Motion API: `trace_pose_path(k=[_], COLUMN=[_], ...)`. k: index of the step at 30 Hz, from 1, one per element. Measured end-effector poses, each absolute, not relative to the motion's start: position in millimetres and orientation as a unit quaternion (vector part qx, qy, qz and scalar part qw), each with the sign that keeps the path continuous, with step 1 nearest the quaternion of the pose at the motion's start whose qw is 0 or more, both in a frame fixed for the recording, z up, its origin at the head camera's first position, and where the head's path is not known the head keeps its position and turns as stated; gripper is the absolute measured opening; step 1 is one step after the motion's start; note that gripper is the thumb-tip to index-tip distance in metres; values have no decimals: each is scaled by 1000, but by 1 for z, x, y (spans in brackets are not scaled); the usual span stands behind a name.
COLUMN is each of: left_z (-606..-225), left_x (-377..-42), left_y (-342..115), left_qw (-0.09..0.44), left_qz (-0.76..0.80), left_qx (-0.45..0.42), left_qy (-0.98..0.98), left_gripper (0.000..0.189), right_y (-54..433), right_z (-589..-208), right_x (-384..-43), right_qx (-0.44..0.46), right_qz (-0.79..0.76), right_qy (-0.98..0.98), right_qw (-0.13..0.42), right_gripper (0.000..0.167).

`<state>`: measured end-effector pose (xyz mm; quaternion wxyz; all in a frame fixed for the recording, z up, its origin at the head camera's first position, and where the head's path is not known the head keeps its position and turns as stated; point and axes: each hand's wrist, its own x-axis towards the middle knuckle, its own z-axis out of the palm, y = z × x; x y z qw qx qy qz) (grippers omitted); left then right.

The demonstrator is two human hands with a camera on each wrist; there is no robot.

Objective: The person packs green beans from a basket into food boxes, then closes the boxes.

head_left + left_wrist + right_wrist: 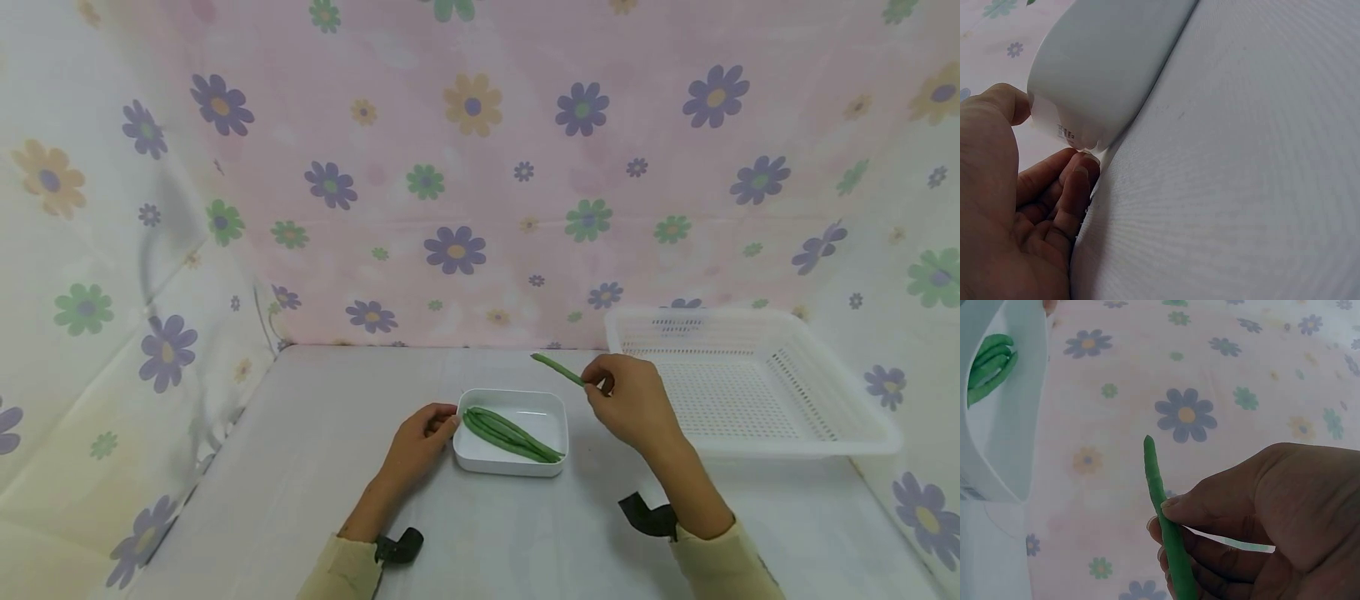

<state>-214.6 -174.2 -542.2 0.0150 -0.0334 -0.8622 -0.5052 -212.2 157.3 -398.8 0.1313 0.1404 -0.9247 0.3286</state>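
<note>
A white rectangular dish [510,468] sits on the table with several green beans [506,433] lying in it, slanting down to the right. My left hand [418,437] holds the dish at its left end. In the left wrist view the thumb is at the upper edge of the dish wall [1100,62], and curled fingers [1075,197] meet it low down by the tabletop. To the right of the dish, my right hand [633,404] pinches a single green bean [1157,481] between thumb and fingers. Raised above the table, the bean points up and left.
At the right stands a large white perforated basket [847,446], behind and beside the right forearm. A white cloth covers the table [337,392]. Flower-printed curtains [495,183] close off the back and both sides.
</note>
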Motion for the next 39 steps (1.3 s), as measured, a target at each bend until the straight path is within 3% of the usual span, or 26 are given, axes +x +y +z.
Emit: trace_pose_path(k=[27,39], left_z=[-544,-539], left_x=[-216,-212], left_y=[-174,-174], left_qw=[23,25], left_qz=[-505,-509], left_qx=[-39,-44], left_qy=[-862,-859], left_gripper=[34,32], right_y=[102,84], right_z=[-449,-473], right_x=[-211,-212], right_qx=[226,235], right_qz=[322,300], right_qy=[-917,-922], right_qw=[68,64], right_gripper=[16,15])
